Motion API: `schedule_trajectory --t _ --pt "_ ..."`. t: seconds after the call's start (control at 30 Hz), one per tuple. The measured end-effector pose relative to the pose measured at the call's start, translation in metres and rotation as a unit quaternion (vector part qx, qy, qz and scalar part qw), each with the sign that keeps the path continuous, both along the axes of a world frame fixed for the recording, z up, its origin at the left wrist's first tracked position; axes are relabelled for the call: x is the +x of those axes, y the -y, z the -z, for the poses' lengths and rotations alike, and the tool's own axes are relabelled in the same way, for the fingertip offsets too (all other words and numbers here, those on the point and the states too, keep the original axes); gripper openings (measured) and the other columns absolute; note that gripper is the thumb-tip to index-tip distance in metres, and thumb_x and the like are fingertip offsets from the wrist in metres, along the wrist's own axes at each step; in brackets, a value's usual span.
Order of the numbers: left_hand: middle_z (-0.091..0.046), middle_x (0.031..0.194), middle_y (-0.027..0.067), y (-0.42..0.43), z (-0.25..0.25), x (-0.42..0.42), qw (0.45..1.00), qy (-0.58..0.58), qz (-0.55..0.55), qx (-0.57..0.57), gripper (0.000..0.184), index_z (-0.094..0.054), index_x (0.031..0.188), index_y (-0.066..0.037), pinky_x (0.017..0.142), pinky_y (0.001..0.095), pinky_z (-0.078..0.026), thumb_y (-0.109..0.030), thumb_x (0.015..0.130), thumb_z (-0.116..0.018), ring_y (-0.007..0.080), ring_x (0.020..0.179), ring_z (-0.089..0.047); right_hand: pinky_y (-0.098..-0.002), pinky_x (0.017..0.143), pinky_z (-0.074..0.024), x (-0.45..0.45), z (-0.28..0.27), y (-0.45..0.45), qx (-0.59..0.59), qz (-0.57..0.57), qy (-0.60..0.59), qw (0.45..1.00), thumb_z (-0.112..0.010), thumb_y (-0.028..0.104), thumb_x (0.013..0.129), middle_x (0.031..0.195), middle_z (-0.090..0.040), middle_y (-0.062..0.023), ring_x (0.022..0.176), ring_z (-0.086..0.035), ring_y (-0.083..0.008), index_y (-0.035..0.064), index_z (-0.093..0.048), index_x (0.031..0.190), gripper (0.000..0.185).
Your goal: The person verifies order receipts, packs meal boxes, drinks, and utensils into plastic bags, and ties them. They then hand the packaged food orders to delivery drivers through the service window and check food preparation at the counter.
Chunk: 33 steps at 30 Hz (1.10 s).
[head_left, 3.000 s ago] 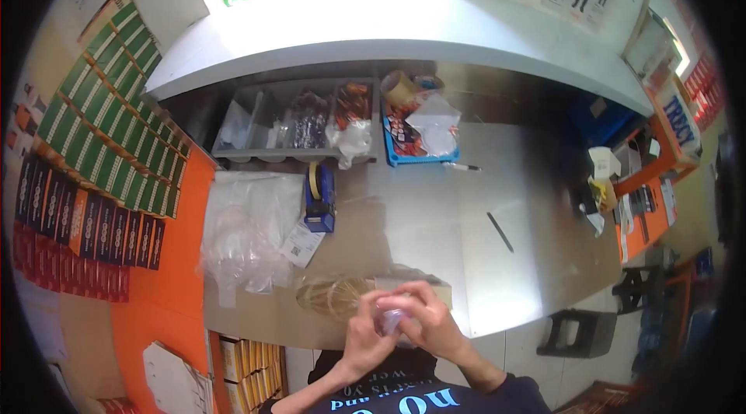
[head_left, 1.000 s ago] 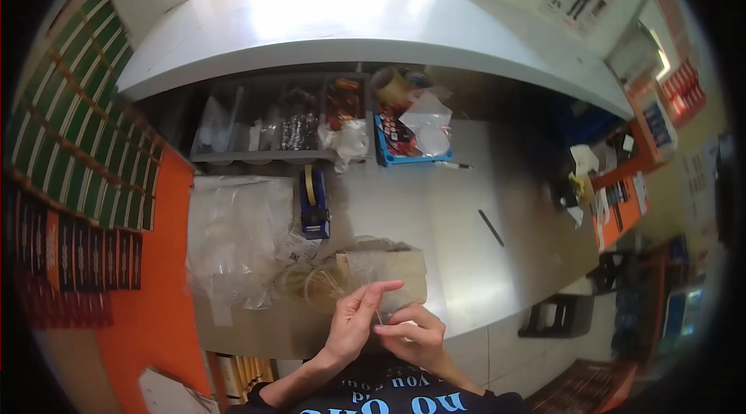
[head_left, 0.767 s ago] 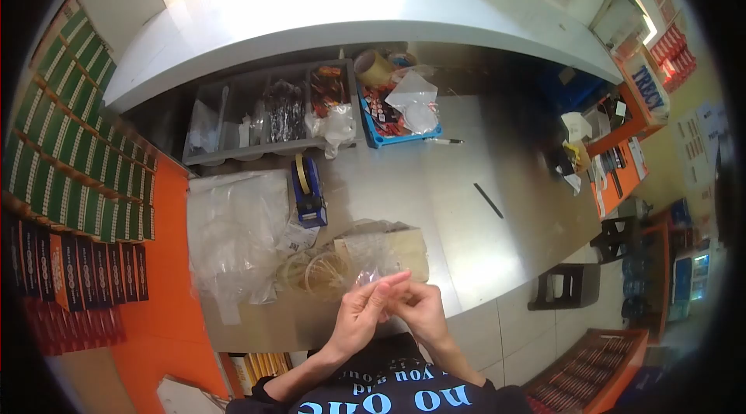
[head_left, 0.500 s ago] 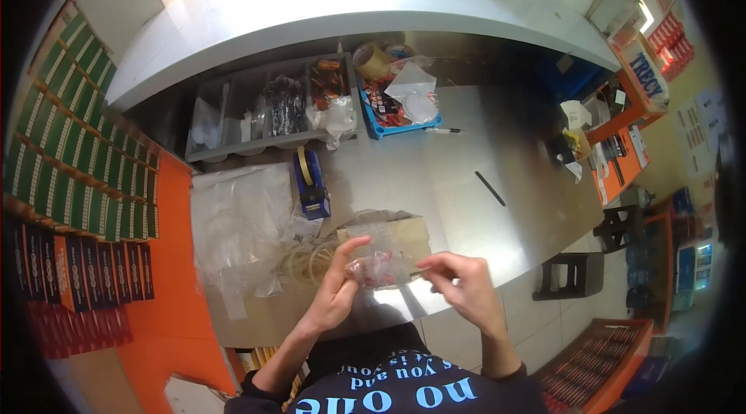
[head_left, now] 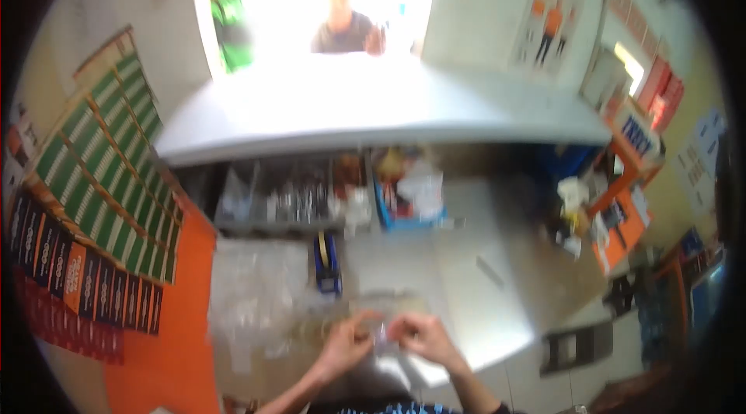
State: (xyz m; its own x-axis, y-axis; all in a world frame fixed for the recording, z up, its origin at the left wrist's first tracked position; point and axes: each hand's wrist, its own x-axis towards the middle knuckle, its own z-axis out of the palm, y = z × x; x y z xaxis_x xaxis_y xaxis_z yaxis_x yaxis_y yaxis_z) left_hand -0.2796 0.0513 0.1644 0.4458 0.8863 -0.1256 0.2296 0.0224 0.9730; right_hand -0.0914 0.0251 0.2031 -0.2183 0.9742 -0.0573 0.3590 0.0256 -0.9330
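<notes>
My left hand (head_left: 347, 345) and my right hand (head_left: 426, 340) are close together over the near edge of the metal table. Between them is a small clear plastic packet (head_left: 381, 333), smeared by motion. The left fingers are closed on its left side, while the right fingers pinch its right side. What lies inside the packet cannot be made out now. Beyond the left hand stands a blue tape dispenser (head_left: 327, 265). Clear plastic bags (head_left: 260, 289) lie spread on the table to the left.
A grey divided tray (head_left: 280, 221) and a blue basket (head_left: 412, 221) sit under the white counter (head_left: 381, 103). A dark strip (head_left: 490, 271) lies on the table at right. Two people, one in green (head_left: 231, 29) and one in dark clothing (head_left: 346, 33), are beyond the counter.
The view has tilted up, bringing two people into sight. My right hand has moved left to the packet, and the hands are now closer together.
</notes>
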Motion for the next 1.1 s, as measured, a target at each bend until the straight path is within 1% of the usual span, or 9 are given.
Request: schedule_trajectory --t 0.13,0.23,0.3,0.63,0.8,0.83,0.9,0.97,1.1 --pt "-0.065 0.077 0.009 -0.002 -0.013 -0.006 0.991 -0.088 0.005 0.104 0.04 -0.05 0.113 -0.015 0.064 0.0346 -0.05 -0.011 0.075 -0.062 0.0236 0.07 -0.065 -0.0284 0.059 -0.0497 0.001 0.005 -0.007 -0.029 -0.003 -0.025 0.999 -0.061 0.008 0.08 0.077 -0.066 -0.0076 0.064 -0.064 -0.0161 0.0052 -0.063 0.093 0.014" --pt "-0.063 0.081 0.0109 0.006 0.006 -0.002 0.995 -0.087 -0.04 0.02 0.025 -0.055 0.103 -0.01 0.062 0.0327 -0.048 -0.011 0.078 -0.057 0.0212 0.069 -0.062 -0.0403 0.085 -0.0423 0.002 0.006 -0.003 -0.133 -0.031 0.018 0.99 -0.065 0.02 0.075 0.098 -0.062 -0.0147 0.098 -0.056 -0.0232 0.0067 -0.064 0.088 0.019" --pt "-0.064 0.077 0.0116 0.01 -0.045 0.0 0.947 -0.276 0.019 0.163 0.034 -0.052 0.107 -0.014 0.064 0.0383 -0.05 -0.012 0.074 -0.062 0.0287 0.071 -0.063 -0.0327 0.057 -0.0491 0.001 0.006 -0.002 0.157 -0.058 0.195 0.967 -0.059 0.012 0.08 0.076 -0.064 -0.013 0.065 -0.064 -0.0245 0.0049 -0.061 0.087 0.01" --pt "-0.062 0.072 0.0057 0.011 -0.05 -0.002 0.923 -0.188 -0.089 0.323 0.015 -0.06 0.081 -0.01 0.055 0.0301 -0.049 -0.003 0.068 -0.062 0.0218 0.062 -0.061 -0.027 0.049 -0.0467 0.012 -0.032 -0.008 0.353 -0.169 0.343 0.853 -0.062 0.011 0.072 0.07 -0.061 -0.0047 0.058 -0.06 -0.016 0.0055 -0.061 0.081 0.01" --pt "-0.064 0.072 0.0057 -0.001 -0.029 0.001 0.953 0.027 -0.109 0.281 0.018 -0.06 0.085 -0.006 0.057 0.0234 -0.05 -0.001 0.07 -0.067 0.015 0.063 -0.064 -0.0248 0.053 -0.0479 0.014 -0.02 -0.025 0.462 -0.195 0.185 0.845 -0.068 0.009 0.069 0.08 -0.063 -0.0066 0.059 -0.059 -0.014 0.0034 -0.062 0.081 0.015" --pt "-0.064 0.072 0.0057 -0.001 -0.027 0.004 0.954 0.027 -0.107 0.279 0.018 -0.06 0.085 -0.006 0.057 0.0234 -0.05 -0.001 0.07 -0.067 0.015 0.063 -0.064 -0.0243 0.056 -0.0495 0.012 -0.016 -0.023 0.404 -0.185 0.122 0.887 -0.068 0.005 0.071 0.08 -0.065 -0.0076 0.062 -0.062 -0.0156 0.0022 -0.064 0.084 0.014" --pt "-0.066 0.076 0.0087 -0.001 -0.023 0.011 0.948 0.234 -0.186 -0.112 0.015 -0.063 0.086 -0.003 0.061 0.0224 -0.05 -0.001 0.072 -0.068 0.0133 0.068 -0.065 -0.0242 0.056 -0.0498 0.003 -0.007 -0.015 0.283 -0.102 0.053 0.952 -0.068 0.003 0.072 0.079 -0.065 -0.0078 0.062 -0.062 -0.0153 0.001 -0.064 0.086 0.014" --pt "-0.067 0.076 0.0089 0.005 -0.018 0.012 0.948 0.219 -0.194 -0.129 0.014 -0.064 0.086 -0.002 0.061 0.0225 -0.05 -0.001 0.073 -0.068 0.013 0.068 -0.064 -0.0222 0.061 -0.0495 -0.012 -0.003 -0.003 0.031 0.087 -0.075 0.993 -0.065 0.001 0.077 0.077 -0.066 -0.0083 0.067 -0.062 -0.0132 -0.0019 -0.065 0.09 0.013" --pt "-0.066 0.075 0.0094 0.015 -0.025 0.012 0.974 0.104 -0.203 -0.009 0.014 -0.066 0.086 -0.001 0.059 0.0227 -0.049 -0.001 0.072 -0.069 0.0135 0.066 -0.064 -0.0205 0.068 -0.0449 -0.032 -0.004 -0.001 -0.099 0.208 -0.187 0.955 -0.064 0.001 0.079 0.08 -0.065 -0.0086 0.075 -0.059 -0.0115 -0.0029 -0.066 0.091 0.013"
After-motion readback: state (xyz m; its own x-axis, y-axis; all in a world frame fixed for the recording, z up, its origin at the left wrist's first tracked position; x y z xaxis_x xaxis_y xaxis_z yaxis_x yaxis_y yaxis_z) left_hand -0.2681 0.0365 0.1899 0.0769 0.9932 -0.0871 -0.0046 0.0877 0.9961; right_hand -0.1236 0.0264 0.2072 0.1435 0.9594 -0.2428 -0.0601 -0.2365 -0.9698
